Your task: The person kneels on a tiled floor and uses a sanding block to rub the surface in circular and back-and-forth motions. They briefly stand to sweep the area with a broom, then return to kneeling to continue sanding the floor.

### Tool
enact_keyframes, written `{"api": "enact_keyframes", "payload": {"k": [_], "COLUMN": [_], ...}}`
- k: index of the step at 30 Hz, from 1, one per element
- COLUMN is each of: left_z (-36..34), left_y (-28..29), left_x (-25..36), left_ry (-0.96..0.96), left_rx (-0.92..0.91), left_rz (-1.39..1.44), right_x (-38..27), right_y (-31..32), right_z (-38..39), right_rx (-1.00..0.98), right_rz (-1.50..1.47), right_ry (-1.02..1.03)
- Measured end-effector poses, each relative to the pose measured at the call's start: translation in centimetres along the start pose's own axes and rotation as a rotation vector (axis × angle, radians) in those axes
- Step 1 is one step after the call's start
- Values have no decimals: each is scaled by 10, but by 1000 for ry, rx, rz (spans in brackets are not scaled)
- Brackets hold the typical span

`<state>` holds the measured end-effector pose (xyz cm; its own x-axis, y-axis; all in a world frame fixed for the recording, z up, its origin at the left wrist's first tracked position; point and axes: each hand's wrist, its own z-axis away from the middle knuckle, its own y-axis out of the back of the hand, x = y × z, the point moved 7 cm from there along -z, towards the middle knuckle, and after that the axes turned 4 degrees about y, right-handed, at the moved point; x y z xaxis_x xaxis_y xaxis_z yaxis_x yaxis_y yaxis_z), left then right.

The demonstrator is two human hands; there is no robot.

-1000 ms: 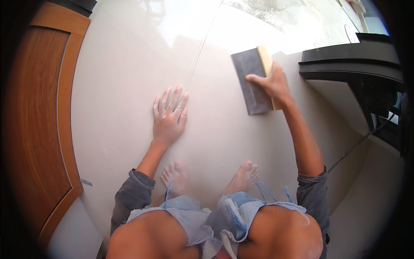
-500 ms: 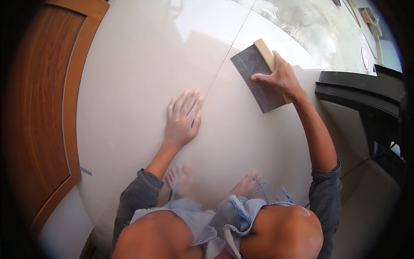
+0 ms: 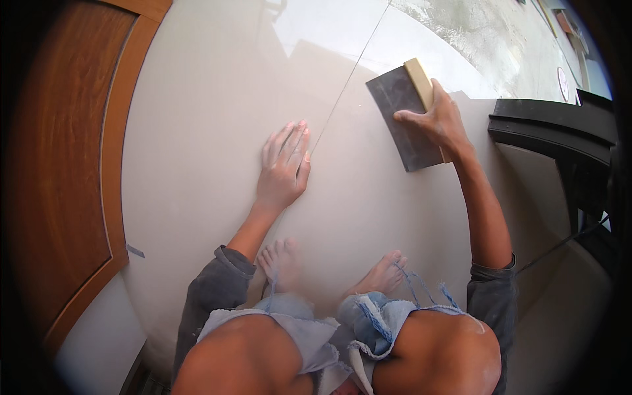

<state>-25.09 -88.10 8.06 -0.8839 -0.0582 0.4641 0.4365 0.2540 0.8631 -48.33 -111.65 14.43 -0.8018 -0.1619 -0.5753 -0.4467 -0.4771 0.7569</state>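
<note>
My right hand point(image 3: 440, 123) is closed round the pale wooden back of a wide scraper point(image 3: 403, 112). Its thumb lies across the dark, flat rectangular blade, which is tilted over the glossy cream tile floor point(image 3: 210, 151); whether the edge touches the tile I cannot tell. To the left, my left hand point(image 3: 283, 174) lies flat on the floor with its fingers stretched out and nothing in it. Beside its fingertips a thin tile joint point(image 3: 349, 78) runs away toward the far right.
A brown wooden door panel point(image 3: 62, 164) stands along the left. Black metal framework point(image 3: 550, 128) rises at the right, near my right forearm. Rough, smeared concrete point(image 3: 454, 29) lies beyond the tiles at the far right. My bare feet point(image 3: 378, 273) are close below my hands.
The scraper and my right hand have shifted slightly to the right in the view. My left hand sits a little farther forward, its fingers closer together. The whole view has shifted slightly too.
</note>
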Motion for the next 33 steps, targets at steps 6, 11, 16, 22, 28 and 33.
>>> {"api": "enact_keyframes", "payload": {"k": [6,11,16,22,28,33], "left_z": [-1,131,291,284,239,110], "left_y": [10,64,78,-9,-6,71], "left_x": [-1,-1,22,26,32,-19], "left_ry": [-58,173,476,670,770,218], "left_rx": [68,-55,-466,-452,-87,-217], "left_rz": [130,535,330,-278,-666,-78], "right_x": [5,12,22,5,-14,7], "right_y": [-13,-15,-6,-10,-20,-9], "right_z": [7,24,9,17,17,21], "right_rx": [38,150,-33,-14,89,160], "right_rz": [156,156,-220,-95,162,223], "right_ry": [172,206,-186,-38,238,191]}}
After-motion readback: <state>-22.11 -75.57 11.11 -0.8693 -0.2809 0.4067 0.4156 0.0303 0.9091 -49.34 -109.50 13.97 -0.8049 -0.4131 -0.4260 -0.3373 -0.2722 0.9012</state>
